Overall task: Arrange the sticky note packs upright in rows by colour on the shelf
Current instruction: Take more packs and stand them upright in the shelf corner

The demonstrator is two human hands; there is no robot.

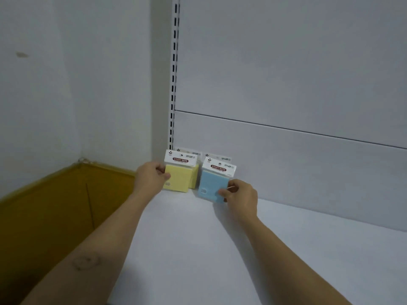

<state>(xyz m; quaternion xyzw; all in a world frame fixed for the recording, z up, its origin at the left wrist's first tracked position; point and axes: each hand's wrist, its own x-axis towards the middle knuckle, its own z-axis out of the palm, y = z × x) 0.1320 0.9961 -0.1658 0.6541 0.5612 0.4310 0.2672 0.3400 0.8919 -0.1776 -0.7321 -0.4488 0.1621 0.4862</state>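
Note:
Two rows of sticky note packs stand upright at the back left corner of the white shelf [220, 249]. The front yellow pack [180, 179] has a white header card and another yellow pack stands right behind it. My left hand [150, 177] grips the front yellow pack by its left edge. To its right stands a blue pack [210, 186], with a second header card showing behind it. My right hand [241, 194] pinches the blue pack at its lower right corner.
The shelf's grey back panel [286, 155] rises behind the packs, with a slotted upright [174, 84] at its left end. Left of the shelf lie a yellow-brown floor [55, 212] and a white wall [66, 84].

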